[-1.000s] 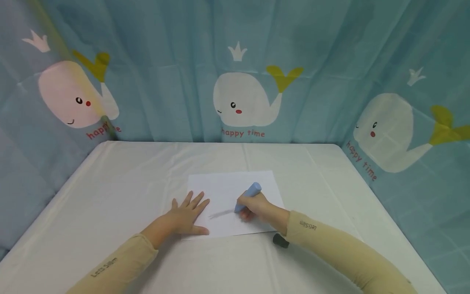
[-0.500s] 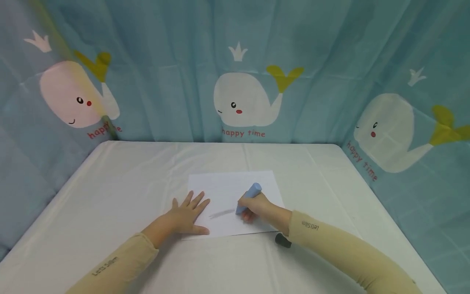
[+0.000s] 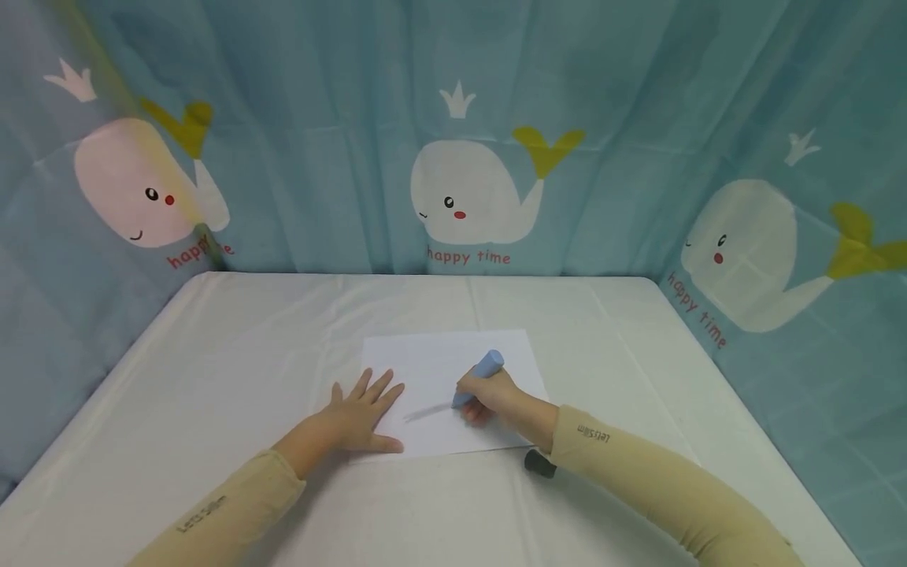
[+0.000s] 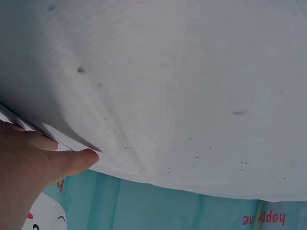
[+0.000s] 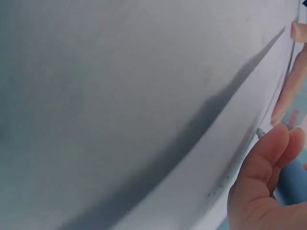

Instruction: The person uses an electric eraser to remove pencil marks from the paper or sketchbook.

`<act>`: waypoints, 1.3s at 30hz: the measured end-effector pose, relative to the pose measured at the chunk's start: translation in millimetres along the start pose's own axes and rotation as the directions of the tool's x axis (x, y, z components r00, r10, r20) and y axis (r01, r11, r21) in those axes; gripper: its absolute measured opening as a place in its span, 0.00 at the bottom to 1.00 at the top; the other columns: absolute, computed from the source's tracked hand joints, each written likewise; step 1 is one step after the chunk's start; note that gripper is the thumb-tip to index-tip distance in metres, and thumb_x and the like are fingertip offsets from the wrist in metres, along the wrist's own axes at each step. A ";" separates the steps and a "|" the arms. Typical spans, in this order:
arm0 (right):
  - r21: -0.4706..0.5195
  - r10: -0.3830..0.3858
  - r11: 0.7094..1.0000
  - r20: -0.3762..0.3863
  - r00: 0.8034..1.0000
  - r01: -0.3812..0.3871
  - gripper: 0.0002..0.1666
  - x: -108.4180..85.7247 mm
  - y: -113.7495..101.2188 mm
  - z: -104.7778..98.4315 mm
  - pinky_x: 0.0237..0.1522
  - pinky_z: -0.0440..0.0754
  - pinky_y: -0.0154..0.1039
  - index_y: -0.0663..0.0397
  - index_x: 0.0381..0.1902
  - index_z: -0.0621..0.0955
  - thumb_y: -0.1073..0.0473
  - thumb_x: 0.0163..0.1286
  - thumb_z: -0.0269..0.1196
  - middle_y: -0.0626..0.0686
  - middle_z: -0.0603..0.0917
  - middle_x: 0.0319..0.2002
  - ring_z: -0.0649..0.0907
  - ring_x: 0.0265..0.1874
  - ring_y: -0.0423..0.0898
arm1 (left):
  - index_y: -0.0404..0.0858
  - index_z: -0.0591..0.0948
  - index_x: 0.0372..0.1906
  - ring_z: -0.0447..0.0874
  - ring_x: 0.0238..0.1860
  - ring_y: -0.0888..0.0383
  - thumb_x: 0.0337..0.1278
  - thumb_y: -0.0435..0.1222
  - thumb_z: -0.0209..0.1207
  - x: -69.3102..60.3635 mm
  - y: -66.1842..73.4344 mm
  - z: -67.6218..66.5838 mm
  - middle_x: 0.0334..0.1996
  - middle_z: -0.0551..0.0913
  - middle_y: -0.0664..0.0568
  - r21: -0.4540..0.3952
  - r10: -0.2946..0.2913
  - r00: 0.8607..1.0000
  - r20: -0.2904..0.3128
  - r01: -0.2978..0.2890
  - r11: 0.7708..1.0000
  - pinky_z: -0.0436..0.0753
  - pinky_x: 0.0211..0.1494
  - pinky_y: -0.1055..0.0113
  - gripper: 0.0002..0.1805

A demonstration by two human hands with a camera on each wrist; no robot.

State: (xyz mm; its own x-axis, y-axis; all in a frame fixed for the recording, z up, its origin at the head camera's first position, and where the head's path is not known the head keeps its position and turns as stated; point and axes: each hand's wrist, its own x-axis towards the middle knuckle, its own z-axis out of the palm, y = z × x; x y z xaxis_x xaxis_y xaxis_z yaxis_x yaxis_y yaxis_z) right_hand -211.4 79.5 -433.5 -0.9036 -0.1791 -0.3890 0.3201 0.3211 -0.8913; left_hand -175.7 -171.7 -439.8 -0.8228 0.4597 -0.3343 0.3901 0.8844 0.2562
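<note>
A white sheet of paper (image 3: 439, 354) lies on the table, with a thin grey streak on it. My left hand (image 3: 350, 421) rests on the sheet's left part, fingers spread. My right hand (image 3: 496, 398) grips a thick blue marker (image 3: 489, 364), its tip down at the right end of the streak. In the right wrist view the fingers and thumb wrap round the blue marker (image 5: 291, 182), and its pale tip shows near the paper (image 5: 201, 167). The left wrist view shows part of my left hand (image 4: 38, 165) at the paper's edge.
A small dark cap-like object (image 3: 540, 464) lies near the right sleeve, just below the paper's front edge. A white cloth covers the table (image 3: 248, 339). Blue curtains (image 3: 319, 157) with whale prints surround its back and sides.
The right hand and marker shift slightly right, then back left along the streak; the sleeve moves with them. The left hand has stayed in place.
</note>
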 end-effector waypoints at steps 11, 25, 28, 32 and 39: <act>-0.004 -0.018 1.000 0.028 0.999 0.018 0.04 0.8 -1.7 3.3 0.17 0.78 0.32 0.59 0.31 0.75 0.64 0.58 0.59 0.54 0.80 0.15 0.77 0.11 0.41 | 0.38 0.54 0.76 0.34 0.74 0.31 0.51 0.67 0.57 -1.3 0.9 0.3 0.77 0.43 0.38 -0.008 0.007 1.000 -0.011 -0.007 1.000 0.41 0.59 0.22 0.55; -0.010 -0.024 1.000 0.045 0.999 0.025 0.04 0.2 -2.3 2.6 0.16 0.77 0.32 0.58 0.29 0.74 0.66 0.57 0.59 0.54 0.79 0.15 0.77 0.11 0.41 | 0.39 0.53 0.76 0.34 0.74 0.32 0.52 0.68 0.56 -1.0 0.1 1.0 0.77 0.42 0.38 0.006 0.006 1.000 -0.007 -0.005 1.000 0.42 0.60 0.22 0.56; -0.019 -0.034 0.999 0.046 0.998 0.035 0.03 -0.3 -1.4 2.5 0.16 0.77 0.32 0.58 0.29 0.74 0.66 0.57 0.59 0.54 0.79 0.14 0.77 0.10 0.41 | 0.38 0.54 0.76 0.34 0.74 0.31 0.51 0.68 0.57 -2.0 1.0 0.7 0.77 0.42 0.38 -0.008 0.009 1.000 -0.010 -0.009 1.000 0.41 0.59 0.22 0.56; -0.029 -0.038 0.999 0.049 0.998 0.040 0.04 -0.4 -1.4 2.0 0.16 0.77 0.32 0.58 0.29 0.74 0.66 0.57 0.59 0.54 0.79 0.14 0.77 0.10 0.41 | 0.38 0.54 0.76 0.34 0.74 0.31 0.51 0.67 0.57 -3.1 2.3 -0.3 0.77 0.42 0.38 -0.014 0.010 1.000 -0.007 -0.010 1.000 0.41 0.60 0.22 0.56; -0.017 -0.033 0.999 0.043 0.999 0.034 0.03 3.3 -3.7 1.9 0.16 0.78 0.32 0.58 0.29 0.73 0.66 0.58 0.59 0.55 0.80 0.15 0.77 0.11 0.41 | 0.37 0.54 0.76 0.34 0.74 0.31 0.51 0.67 0.57 -3.7 2.7 -0.8 0.76 0.42 0.37 -0.022 0.011 1.000 -0.007 -0.012 1.000 0.40 0.59 0.22 0.56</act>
State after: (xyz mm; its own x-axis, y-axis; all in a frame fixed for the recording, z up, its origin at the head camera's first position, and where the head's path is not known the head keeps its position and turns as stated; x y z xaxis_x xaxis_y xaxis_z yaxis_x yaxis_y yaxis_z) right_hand -215.0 76.0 -431.9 -0.9007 -0.2294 -0.3688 0.2843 0.3307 -0.8999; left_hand -171.9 -171.0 -437.2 -0.8213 0.4692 -0.3247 0.3904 0.8771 0.2798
